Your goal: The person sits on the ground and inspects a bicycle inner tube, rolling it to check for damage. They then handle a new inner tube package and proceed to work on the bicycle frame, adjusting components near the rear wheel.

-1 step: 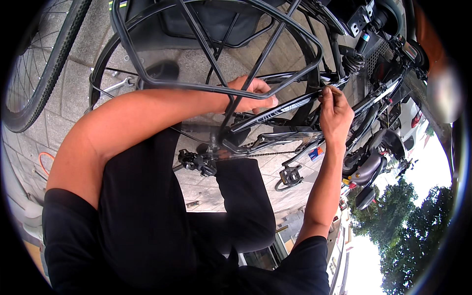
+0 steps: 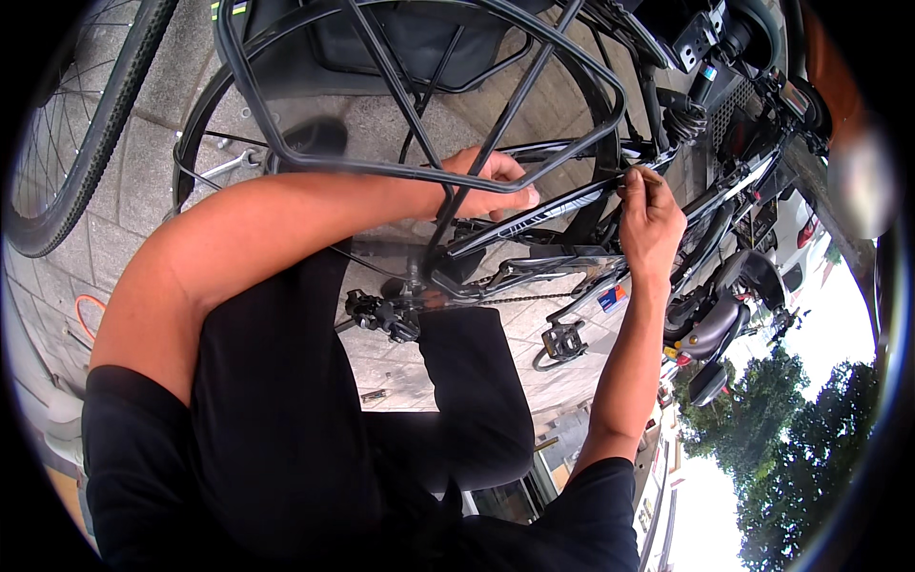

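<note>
A black bicycle frame with a pale-patterned tube [image 2: 562, 205] lies in front of me, its rear rack [image 2: 513, 110] arching over my left forearm. Reaching beneath the rack bars, my left hand [image 2: 491, 181] has curled fingers beside that tube. The bars partly cover it, so what its fingers grip, if anything, is hidden. Farther right, my right hand [image 2: 653, 214] pinches a thin dark rod between thumb and fingers, close to the tube's upper end. The rod's exact kind is too small to tell. Below the frame hang a rear derailleur [image 2: 381, 315] and a pedal [image 2: 564, 340].
A detached-looking wheel [image 2: 119, 124] stands at the upper left. On the paving lies a wrench [image 2: 233, 164], beside the curved black mudguard [image 2: 195, 119]. Behind the rack is a dark bag [image 2: 410, 62]. A parked scooter [image 2: 715, 329] and trees [image 2: 772, 419] appear at the right.
</note>
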`<state>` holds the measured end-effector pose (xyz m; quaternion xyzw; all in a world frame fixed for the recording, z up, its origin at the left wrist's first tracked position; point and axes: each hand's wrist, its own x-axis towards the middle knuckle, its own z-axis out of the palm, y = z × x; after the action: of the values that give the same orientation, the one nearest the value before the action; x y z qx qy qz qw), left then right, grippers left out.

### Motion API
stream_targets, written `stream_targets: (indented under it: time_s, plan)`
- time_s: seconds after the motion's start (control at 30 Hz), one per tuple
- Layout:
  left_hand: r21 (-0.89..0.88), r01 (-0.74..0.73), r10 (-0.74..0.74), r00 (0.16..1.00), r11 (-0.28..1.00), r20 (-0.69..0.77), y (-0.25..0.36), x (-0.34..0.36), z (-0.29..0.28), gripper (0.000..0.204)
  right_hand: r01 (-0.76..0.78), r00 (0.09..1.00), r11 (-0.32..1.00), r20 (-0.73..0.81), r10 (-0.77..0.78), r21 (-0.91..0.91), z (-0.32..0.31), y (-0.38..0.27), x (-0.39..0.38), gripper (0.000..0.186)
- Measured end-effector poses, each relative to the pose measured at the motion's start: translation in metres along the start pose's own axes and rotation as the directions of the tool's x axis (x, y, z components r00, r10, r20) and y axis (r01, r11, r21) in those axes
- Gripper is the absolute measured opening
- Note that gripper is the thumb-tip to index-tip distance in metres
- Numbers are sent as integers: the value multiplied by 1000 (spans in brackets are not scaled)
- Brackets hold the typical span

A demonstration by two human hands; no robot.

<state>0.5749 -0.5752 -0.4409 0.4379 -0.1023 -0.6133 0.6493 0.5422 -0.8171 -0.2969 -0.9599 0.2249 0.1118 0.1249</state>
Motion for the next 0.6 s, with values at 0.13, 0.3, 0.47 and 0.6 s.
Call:
stream_targets:
  time_s: [0.13,0.3,0.47,0.6]
  plan:
    - [-23,9,-9,1000,1000,-3,4,-2,2,45,37,999,999,-17,-38,-16,3,-2,-2,28]
    - [-36,17,-16,1000,999,11,3,-2,2,43,36,999,998,-32,-38,-48,5,-4,1,26]
    - [-83,35,-32,999,996,30,2,-3,3,40,62,997,997,-34,-64,-55,4,-12,1,24]
    - [-83,47,-43,998,995,45,5,-3,3,38,76,996,996,-42,-78,-45,4,-10,0,23]
